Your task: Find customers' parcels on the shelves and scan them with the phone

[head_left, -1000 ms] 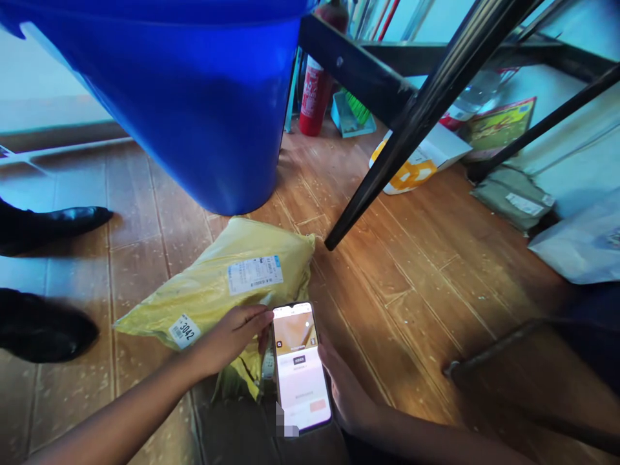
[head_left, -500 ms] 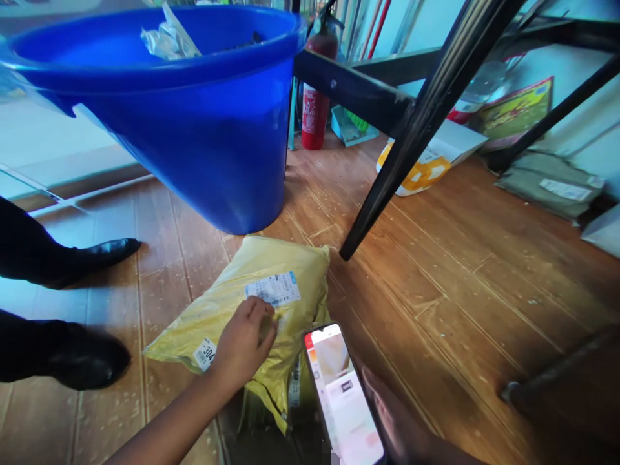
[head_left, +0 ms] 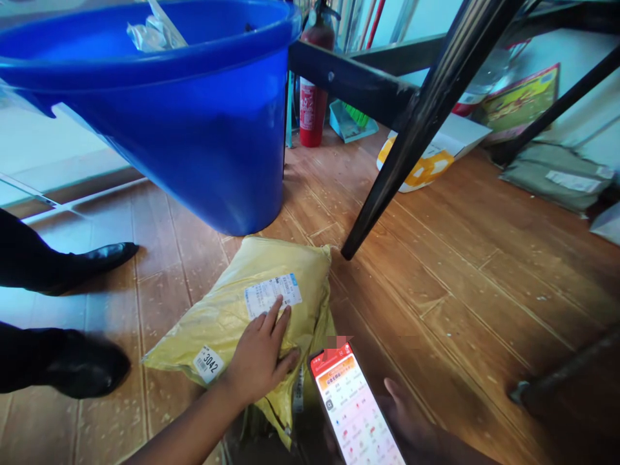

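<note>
A yellow plastic parcel (head_left: 290,258) lies on the wooden floor, with a printed shipping label (head_left: 261,297) on top and a white sticker (head_left: 208,363) reading 3042 near its left corner. My left hand (head_left: 256,358) rests on the parcel, fingers stretched out, its index fingertip on the label's lower edge. Right of it, my right hand (head_left: 411,413) is wrapped round a smartphone (head_left: 356,410) with a lit screen. That screen has a red and orange top above rows of small icons. Part of the right hand is dark and hidden behind the phone.
Just behind the parcel stands a large blue bin (head_left: 217,142). A black table leg (head_left: 382,187) slants down to its right. Another person's black shoes (head_left: 92,361) are at left. Farther back are a fire extinguisher (head_left: 312,110), a dustpan (head_left: 351,123) and a white-and-yellow box (head_left: 426,165).
My left hand's curled fingers have straightened, uncovering more of the label. The phone has shifted slightly right and down, and its screen now displays a red-topped icon page.
</note>
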